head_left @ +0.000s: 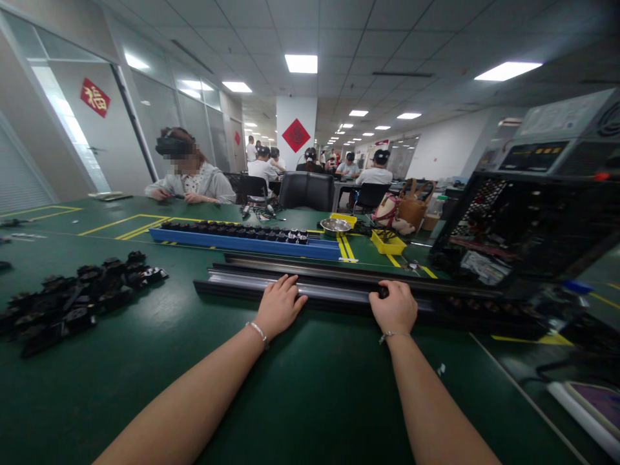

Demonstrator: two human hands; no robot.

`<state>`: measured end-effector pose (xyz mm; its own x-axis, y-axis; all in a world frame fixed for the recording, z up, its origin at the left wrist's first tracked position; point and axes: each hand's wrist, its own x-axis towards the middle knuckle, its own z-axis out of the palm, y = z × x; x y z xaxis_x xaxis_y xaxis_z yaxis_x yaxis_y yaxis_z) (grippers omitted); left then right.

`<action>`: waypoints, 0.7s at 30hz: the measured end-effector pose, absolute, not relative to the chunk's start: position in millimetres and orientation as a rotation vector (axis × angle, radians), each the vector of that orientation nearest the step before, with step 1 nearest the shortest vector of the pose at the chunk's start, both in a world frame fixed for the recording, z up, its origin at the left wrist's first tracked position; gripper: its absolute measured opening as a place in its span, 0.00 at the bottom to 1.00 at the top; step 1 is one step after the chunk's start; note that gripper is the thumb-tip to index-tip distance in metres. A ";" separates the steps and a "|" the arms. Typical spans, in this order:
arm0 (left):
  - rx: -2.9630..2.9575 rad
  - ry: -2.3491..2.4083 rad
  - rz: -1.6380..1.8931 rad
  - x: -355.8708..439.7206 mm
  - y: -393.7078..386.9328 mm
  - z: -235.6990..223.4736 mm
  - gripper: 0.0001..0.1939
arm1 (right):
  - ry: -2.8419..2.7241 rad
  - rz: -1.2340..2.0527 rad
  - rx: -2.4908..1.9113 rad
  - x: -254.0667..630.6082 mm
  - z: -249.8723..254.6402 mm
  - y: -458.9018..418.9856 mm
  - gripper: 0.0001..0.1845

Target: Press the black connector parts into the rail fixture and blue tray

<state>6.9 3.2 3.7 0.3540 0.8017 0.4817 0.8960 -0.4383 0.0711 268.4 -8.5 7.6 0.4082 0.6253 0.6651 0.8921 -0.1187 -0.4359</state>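
I have my left hand (281, 305) laid across the near black rail (336, 295), its fingers loosely spread over the channel and the thumb held apart along the near edge. My right hand (396, 309) is curled farther right on the same rail, pinching a small part (383, 292) between thumb and forefinger; from here I can't make out its shape, as the hand covers most of it. A bracelet (258, 333) rings my left wrist, and another circles the right.

The rail runs crosswise on the green counter (310, 387), with a second black rail (339, 272) just behind it. Dark pieces (489, 306) sit toward its right end, too blurred for me to tell apart, near an open computer case (482, 200).

Beyond, I see a blue rail (242, 243) carrying a row of black parts, then a metal bowl (336, 225) and a yellow bin (389, 244). A pile (82, 294) of black parts lies off to my left. A co-worker (210, 186) sits across the counter.
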 end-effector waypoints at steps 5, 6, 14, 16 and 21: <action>-2.406 -1.520 -0.669 6.7 3.4 3.1 0.19 | -1.321 -0.400 -1.850 267.6 7.5 -7.9 0.14; -2.404 -1.515 -0.671 6.7 3.5 2.8 0.19 | -1.325 -0.403 -1.849 267.6 7.1 -7.5 0.14; -2.406 -1.526 -0.674 6.4 3.0 2.6 0.19 | -1.330 -0.404 -1.838 267.0 5.5 -6.3 0.14; -2.408 -1.524 -0.678 6.3 3.0 3.0 0.18 | -1.336 -0.401 -1.836 266.0 5.9 -6.5 0.14; -2.405 -1.524 -0.674 6.3 3.1 2.8 0.19 | -1.360 -0.406 -1.837 263.9 5.6 -6.1 0.15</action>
<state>6.3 3.1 2.8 0.3589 0.7970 0.4858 0.8957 -0.4405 0.0610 263.9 -6.1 5.6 0.3709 0.6520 0.6613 0.9078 -0.1044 -0.4062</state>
